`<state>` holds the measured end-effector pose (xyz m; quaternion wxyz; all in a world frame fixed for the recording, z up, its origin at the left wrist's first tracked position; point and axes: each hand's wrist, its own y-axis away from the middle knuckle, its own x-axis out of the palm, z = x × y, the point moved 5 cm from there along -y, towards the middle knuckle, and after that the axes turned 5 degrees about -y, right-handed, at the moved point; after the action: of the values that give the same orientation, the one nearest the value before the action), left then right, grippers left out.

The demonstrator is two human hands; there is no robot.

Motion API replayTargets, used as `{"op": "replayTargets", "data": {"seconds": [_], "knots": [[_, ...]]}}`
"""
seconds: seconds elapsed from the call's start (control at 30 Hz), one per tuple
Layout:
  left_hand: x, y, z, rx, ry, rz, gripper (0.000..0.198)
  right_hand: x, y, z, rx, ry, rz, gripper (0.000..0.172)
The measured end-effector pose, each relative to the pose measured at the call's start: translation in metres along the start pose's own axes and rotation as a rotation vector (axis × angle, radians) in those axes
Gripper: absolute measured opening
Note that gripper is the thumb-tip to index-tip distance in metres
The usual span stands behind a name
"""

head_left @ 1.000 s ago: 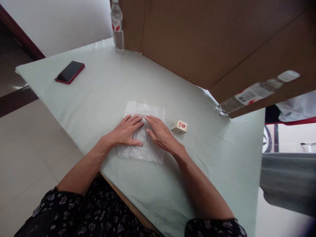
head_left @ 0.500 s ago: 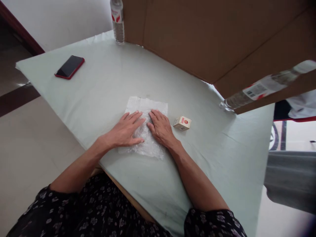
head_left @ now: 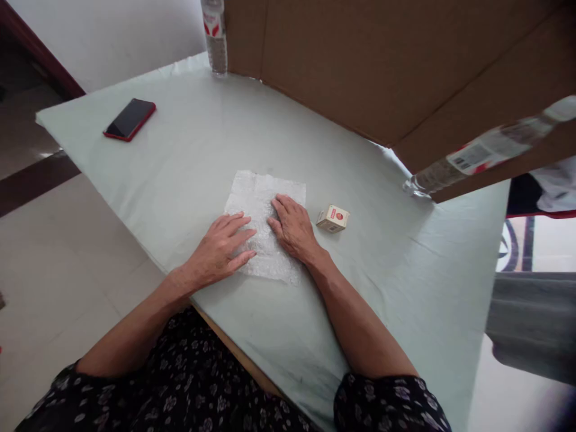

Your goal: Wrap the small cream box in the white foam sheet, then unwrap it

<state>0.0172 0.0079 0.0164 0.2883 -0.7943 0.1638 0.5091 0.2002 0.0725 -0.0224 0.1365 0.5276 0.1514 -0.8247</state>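
Note:
A sheet of clear bubble wrap (head_left: 261, 207) lies flat on the pale green tablecloth in front of me. My left hand (head_left: 220, 246) rests over its left edge, fingers apart and holding nothing. On the right part of the sheet lies my right hand (head_left: 292, 228), palm down with its fingers stretched out. Just to the right of that hand, apart from it, sits a small cream box (head_left: 333, 218) with a red mark.
A phone in a red case (head_left: 129, 120) lies at the far left of the table (head_left: 189, 138). Large brown cardboard (head_left: 342, 66) stands along the back, with a clear bottle (head_left: 216, 42) at its left end and another bottle (head_left: 477, 157) on the right.
My left hand has slid a little to the left and down, towards the edge of the bubble wrap. My right hand is almost where it was.

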Motion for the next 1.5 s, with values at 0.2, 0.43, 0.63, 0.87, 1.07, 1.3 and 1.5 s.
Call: {"op": "replayTargets", "data": {"seconds": [0.2, 0.43, 0.63, 0.87, 1.07, 1.3, 1.5], "knots": [[0.018, 0.003, -0.002, 0.007, -0.027, 0.007, 0.032, 0.002, 0.001, -0.003, -0.031, -0.009, -0.036, 0.051], [0.023, 0.012, 0.004, -0.027, 0.017, 0.000, 0.036, 0.002, 0.001, -0.003, -0.028, -0.029, -0.051, 0.050], [0.022, 0.012, 0.004, -0.033, 0.045, -0.020, 0.035, -0.001, 0.003, -0.008, -0.041, -0.104, -0.120, 0.047], [0.016, 0.011, 0.001, -0.062, 0.047, -0.080, 0.033, 0.002, 0.005, -0.017, -0.036, -0.197, -0.194, 0.044], [0.023, 0.009, -0.001, -0.061, 0.024, -0.052, 0.030, -0.031, 0.004, -0.008, -0.113, -0.234, -0.238, 0.035], [0.019, 0.014, 0.000, -0.078, 0.090, -0.175, 0.037, -0.111, 0.037, -0.045, 0.065, -0.130, -0.182, 0.041], [0.019, 0.012, -0.004, -0.033, 0.087, -0.143, 0.036, -0.093, 0.070, -0.096, 0.287, -0.045, -0.114, 0.062]]}}
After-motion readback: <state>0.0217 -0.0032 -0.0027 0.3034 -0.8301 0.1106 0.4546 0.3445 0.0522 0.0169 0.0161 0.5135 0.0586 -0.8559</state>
